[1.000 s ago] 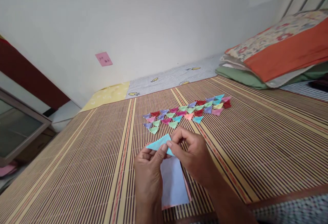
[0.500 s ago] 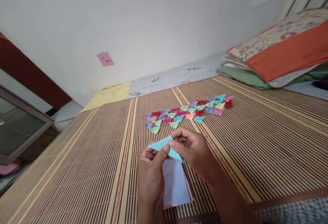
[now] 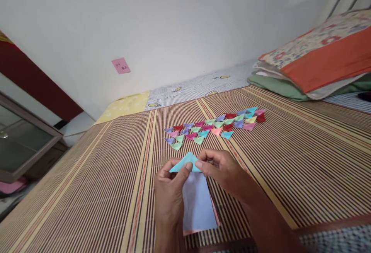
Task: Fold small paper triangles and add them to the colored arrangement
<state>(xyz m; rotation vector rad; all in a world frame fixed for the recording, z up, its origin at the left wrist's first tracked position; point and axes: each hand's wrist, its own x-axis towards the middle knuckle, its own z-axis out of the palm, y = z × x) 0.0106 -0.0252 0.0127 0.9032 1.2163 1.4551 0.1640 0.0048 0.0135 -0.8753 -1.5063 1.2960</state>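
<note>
A turquoise sheet of paper (image 3: 187,161), folded into a triangle with its point upward, is held between my two hands. My left hand (image 3: 171,185) pinches its lower left part, thumb in front and fingers behind. At the right corner, my right hand (image 3: 220,170) grips the paper between thumb and curled fingers. Beneath the hands lies a stack of paper (image 3: 199,202), lavender on top with a pinkish edge showing under it. Beyond the hands, several small folded paper triangles (image 3: 198,140) in many colours lie in uneven rows.
The striped woven mat (image 3: 116,175) spans the bed. Folded bedding (image 3: 327,60) with an orange band is piled at the right. A white wall (image 3: 185,25) with a pink note (image 3: 121,65) rises behind. A glass-fronted cabinet (image 3: 23,133) stands at the left.
The folded turquoise paper has turned from slanting down to the right to a level-based triangle pointing up. My right fingers have shifted to its right corner; both hands still hold it.
</note>
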